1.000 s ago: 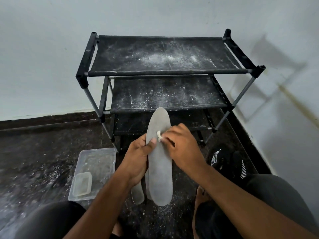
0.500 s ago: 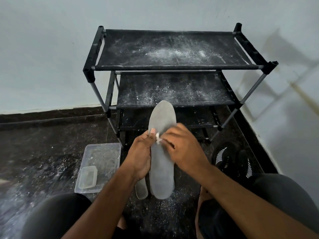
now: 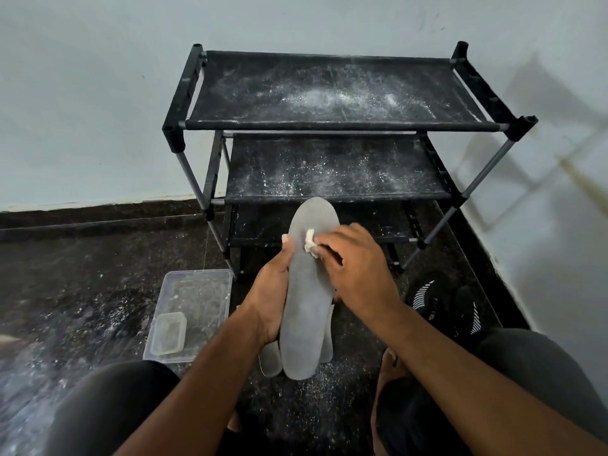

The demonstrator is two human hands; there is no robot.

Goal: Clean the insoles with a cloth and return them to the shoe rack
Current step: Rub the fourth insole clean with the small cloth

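A grey insole stands nearly upright in front of me, toe up. My left hand grips its left edge from behind, thumb at the rim. My right hand pinches a small white cloth and presses it on the insole's upper part. A second insole peeks out behind the first, near its heel. The black shoe rack stands against the wall beyond, its shelves dusted with white powder.
A clear plastic box with a smaller tub inside sits on the dark floor to the left. A pair of black shoes with white stripes lies to the right by the wall. White powder speckles the floor. My knees frame the bottom.
My right hand with the cloth has slid slightly up the insole. My left hand has kept its hold, and my head has shifted so the rack sits more to the right.
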